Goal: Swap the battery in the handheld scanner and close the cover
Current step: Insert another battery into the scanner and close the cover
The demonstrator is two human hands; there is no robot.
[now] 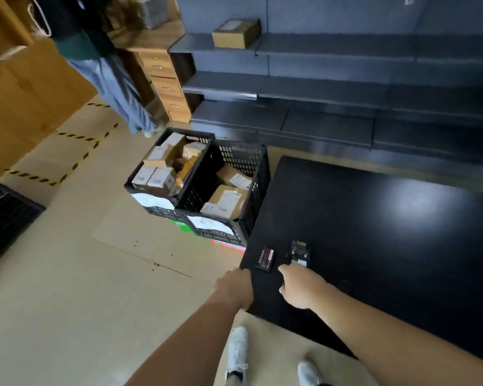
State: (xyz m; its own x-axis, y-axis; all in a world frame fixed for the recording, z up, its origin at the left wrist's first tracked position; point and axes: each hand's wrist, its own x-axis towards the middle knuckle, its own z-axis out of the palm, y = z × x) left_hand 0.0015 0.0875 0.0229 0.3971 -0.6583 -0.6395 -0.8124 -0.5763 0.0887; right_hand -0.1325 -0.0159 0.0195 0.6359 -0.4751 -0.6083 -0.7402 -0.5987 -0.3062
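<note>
A black handheld scanner (299, 253) lies back-up on the black table (388, 232) near its front left corner, its battery bay looking open. A black battery (266, 259) with a red label lies just left of it. My right hand (301, 288) reaches over the table, its fingertips at the scanner's near end; it holds nothing that I can see. My left hand (234, 288) rests at the table's left edge, just short of the battery, fingers curled against the edge.
Two black crates (201, 185) filled with cardboard parcels stand on the floor left of the table. Dark shelving (318, 87) with one small box (236, 33) runs behind. Another person (106, 65) stands at the back left. My shoes (237, 352) show below.
</note>
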